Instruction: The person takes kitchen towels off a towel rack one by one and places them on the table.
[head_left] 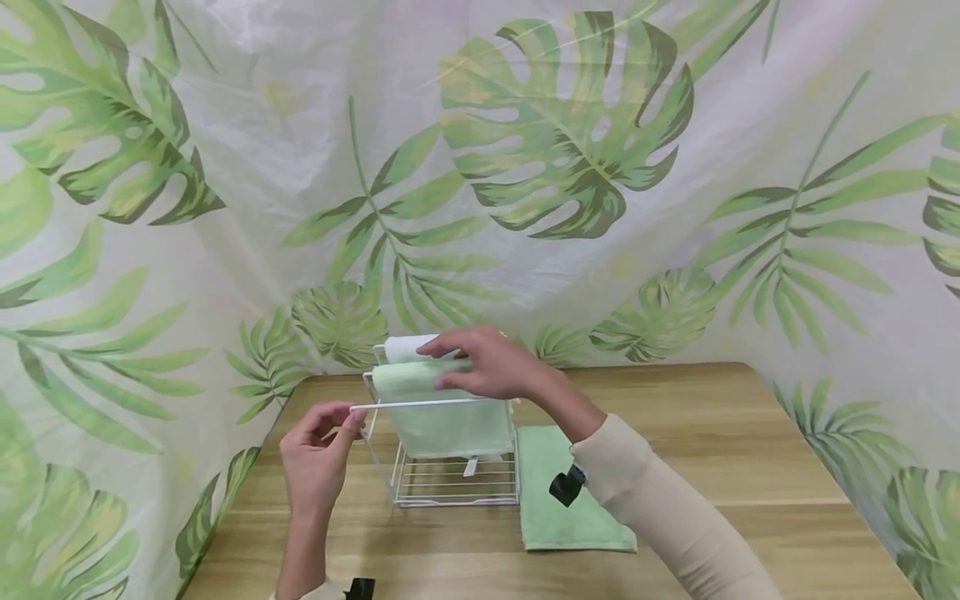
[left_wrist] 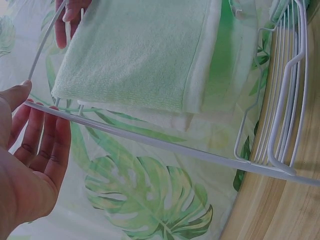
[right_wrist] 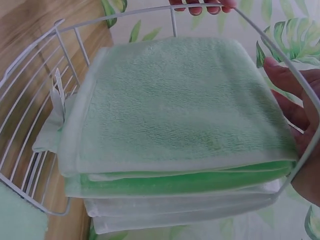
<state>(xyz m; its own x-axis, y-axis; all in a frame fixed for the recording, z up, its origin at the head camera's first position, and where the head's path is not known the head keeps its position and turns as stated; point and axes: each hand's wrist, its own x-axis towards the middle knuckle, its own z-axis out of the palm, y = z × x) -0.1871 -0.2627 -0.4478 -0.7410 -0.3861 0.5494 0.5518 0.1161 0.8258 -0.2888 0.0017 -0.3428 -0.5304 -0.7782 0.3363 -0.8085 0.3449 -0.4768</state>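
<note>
A white wire rack (head_left: 457,502) with stepped rails stands on the table. Over its middle rail hangs a folded light green towel (head_left: 450,429), with a white towel (head_left: 403,348) on the rail behind. My left hand (head_left: 318,450) pinches the left corner of the bare front rail (left_wrist: 150,142), thumb above and fingers below. My right hand (head_left: 487,362) reaches over the rack, its loosely extended fingers at the top fold of the green towel. In the right wrist view, the fingers (right_wrist: 292,110) are partly hidden behind that fold.
Flat on the wooden table (head_left: 697,450), just right of the rack, lies another folded green towel (head_left: 558,525). A small white tag (head_left: 471,467) shows below the hanging towel. Behind the table hangs a leaf-patterned cloth (head_left: 315,150).
</note>
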